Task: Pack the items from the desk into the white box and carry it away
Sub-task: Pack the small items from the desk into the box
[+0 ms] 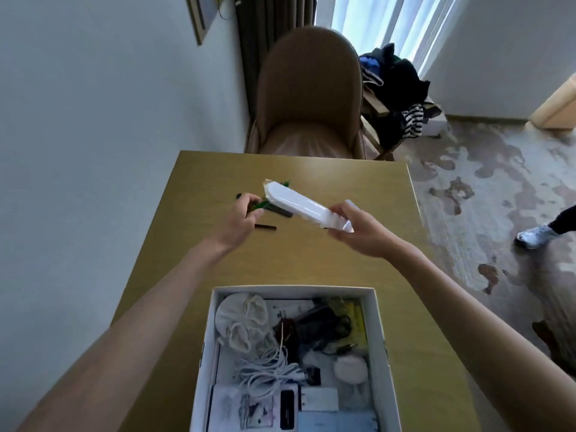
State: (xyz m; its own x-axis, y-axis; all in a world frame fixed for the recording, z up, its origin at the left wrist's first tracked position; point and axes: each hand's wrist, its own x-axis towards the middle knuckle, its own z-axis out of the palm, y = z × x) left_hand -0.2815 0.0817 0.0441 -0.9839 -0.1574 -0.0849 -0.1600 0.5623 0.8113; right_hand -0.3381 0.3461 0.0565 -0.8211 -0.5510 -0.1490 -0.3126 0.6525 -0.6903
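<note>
Two hands: both are working above the olive-yellow wooden tabletop (311,254), beyond the open box.
Right hand: the right hand (358,229) is closing its fingers around the near end of a long flat white plastic case (304,205), holding it tilted clear of the tabletop.
Left hand: the left hand (240,219) is pinching a small green object (258,204) beside the case's far end; what that object is cannot be told.
Still on the tabletop: a short dark stick (265,227) is lying just beside the left hand, and another small dark piece (239,195) is sitting a little further off.
White box: the white cardboard box (378,338) is standing at the near edge, already holding cloth pouches (241,319), a coil of white cable (268,369), dark tangled items and flat packets.
Handling, as a guess: the case is looking stiff, light and glossy, so probably slippery; gripping across its narrow sides near the middle should be steadying it better than the end hold.
Placement: it is likely needing to go in flat on top of the soft things.
Progress: packing is seeming well along, with carrying not yet begun.
</note>
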